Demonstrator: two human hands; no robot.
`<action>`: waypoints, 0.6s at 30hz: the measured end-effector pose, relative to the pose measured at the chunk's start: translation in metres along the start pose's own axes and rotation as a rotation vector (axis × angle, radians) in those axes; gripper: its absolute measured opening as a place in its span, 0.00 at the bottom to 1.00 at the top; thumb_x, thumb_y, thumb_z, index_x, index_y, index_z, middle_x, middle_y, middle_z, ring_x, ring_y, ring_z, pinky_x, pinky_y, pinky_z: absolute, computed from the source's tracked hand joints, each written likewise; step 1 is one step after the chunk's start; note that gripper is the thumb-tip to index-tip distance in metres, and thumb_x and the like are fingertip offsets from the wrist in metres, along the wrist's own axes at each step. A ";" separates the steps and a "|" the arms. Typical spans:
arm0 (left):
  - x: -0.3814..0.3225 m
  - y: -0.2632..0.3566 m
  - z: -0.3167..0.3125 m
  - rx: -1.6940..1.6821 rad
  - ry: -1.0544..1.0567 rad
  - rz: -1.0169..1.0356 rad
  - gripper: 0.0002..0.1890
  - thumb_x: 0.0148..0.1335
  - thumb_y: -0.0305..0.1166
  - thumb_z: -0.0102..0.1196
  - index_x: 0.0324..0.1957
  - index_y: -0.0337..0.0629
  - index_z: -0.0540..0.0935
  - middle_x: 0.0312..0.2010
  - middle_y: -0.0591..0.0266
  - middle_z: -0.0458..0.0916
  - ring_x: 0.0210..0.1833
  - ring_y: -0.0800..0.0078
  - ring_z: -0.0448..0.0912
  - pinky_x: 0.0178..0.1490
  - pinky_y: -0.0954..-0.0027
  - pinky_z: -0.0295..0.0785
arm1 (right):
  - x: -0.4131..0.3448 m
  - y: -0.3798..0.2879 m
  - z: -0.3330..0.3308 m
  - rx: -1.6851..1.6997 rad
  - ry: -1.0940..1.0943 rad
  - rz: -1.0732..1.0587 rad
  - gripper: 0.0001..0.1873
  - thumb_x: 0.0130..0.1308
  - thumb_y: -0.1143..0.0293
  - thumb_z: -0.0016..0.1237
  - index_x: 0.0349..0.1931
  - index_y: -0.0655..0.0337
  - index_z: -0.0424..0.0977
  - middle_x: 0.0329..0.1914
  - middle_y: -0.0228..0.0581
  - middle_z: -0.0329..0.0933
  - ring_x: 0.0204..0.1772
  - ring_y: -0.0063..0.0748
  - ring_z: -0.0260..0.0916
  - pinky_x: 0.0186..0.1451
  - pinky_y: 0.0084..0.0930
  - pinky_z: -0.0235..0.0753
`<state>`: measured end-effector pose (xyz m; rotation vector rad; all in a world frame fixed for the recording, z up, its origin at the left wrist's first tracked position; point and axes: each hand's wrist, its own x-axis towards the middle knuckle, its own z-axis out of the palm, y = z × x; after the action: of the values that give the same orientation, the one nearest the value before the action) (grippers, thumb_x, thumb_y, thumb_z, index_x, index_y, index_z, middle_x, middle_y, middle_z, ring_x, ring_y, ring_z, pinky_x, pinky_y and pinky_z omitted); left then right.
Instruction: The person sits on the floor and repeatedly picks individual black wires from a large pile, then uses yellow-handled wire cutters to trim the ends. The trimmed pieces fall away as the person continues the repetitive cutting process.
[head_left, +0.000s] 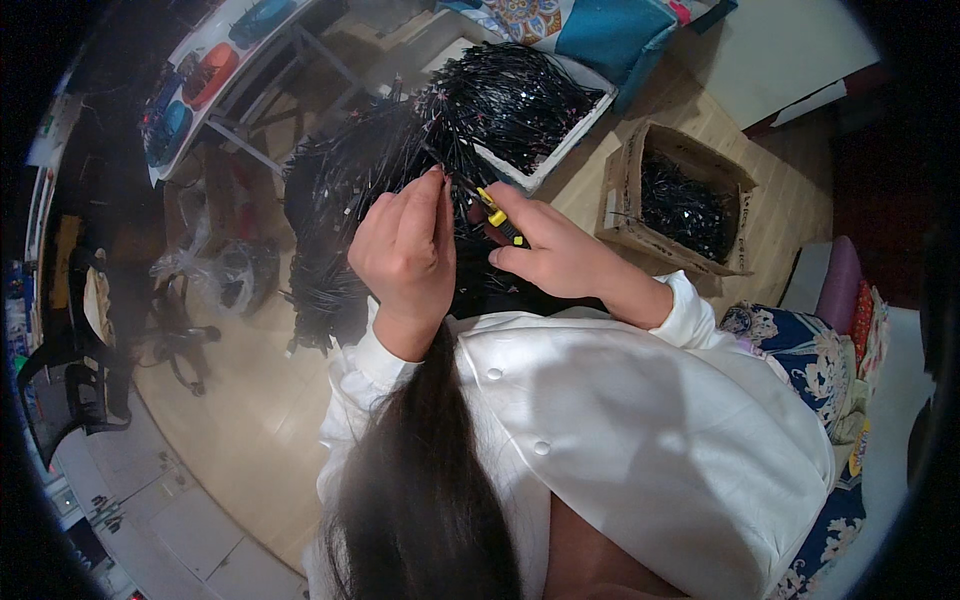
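Note:
My left hand (409, 240) pinches a thin black piece, seemingly a cable, between thumb and fingertips; the fingers hide most of it. In my right hand (559, 247) is a small hand tool with yellow-and-black handles (493, 214), likely cutters or pliers. Its dark jaws point up-left and reach close to the left fingertips. Whether they touch the cable is too small to tell. A large heap of thin black cables (345, 195) with small connector ends lies beneath and left of both hands. More black cables (525, 97) fill a white foam box (551, 169) just beyond.
At right on the wooden floor stands an open cardboard box (622, 191) with black cables inside. A white table (255, 56) at upper left carries an orange tray (212, 73) and blue trays. Clear plastic bags (225, 270) and an office chair (82, 367) are at left.

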<state>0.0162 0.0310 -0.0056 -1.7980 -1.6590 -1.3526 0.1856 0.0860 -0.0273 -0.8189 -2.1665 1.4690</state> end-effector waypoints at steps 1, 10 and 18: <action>0.000 0.000 0.000 -0.005 0.001 0.006 0.10 0.53 0.19 0.65 0.38 0.36 0.84 0.30 0.56 0.84 0.27 0.62 0.80 0.31 0.68 0.74 | 0.001 0.000 0.000 -0.015 0.002 0.015 0.26 0.58 0.75 0.52 0.58 0.67 0.63 0.42 0.38 0.70 0.44 0.29 0.67 0.50 0.27 0.69; -0.003 0.004 -0.008 -0.290 -0.147 -0.345 0.07 0.56 0.19 0.65 0.38 0.36 0.85 0.29 0.54 0.84 0.27 0.67 0.80 0.32 0.72 0.73 | 0.004 -0.001 -0.017 0.385 -0.178 0.096 0.22 0.59 0.72 0.54 0.54 0.62 0.67 0.37 0.33 0.69 0.41 0.25 0.66 0.47 0.23 0.68; -0.006 0.001 -0.006 -0.478 -0.164 -0.426 0.06 0.58 0.21 0.65 0.39 0.33 0.85 0.30 0.54 0.85 0.30 0.73 0.82 0.36 0.75 0.75 | -0.002 0.000 -0.022 0.311 -0.276 0.065 0.27 0.60 0.76 0.51 0.61 0.63 0.63 0.42 0.30 0.66 0.46 0.22 0.62 0.51 0.20 0.65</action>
<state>0.0155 0.0224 -0.0071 -1.9111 -2.0194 -1.9704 0.2009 0.1001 -0.0186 -0.6114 -2.0325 1.9896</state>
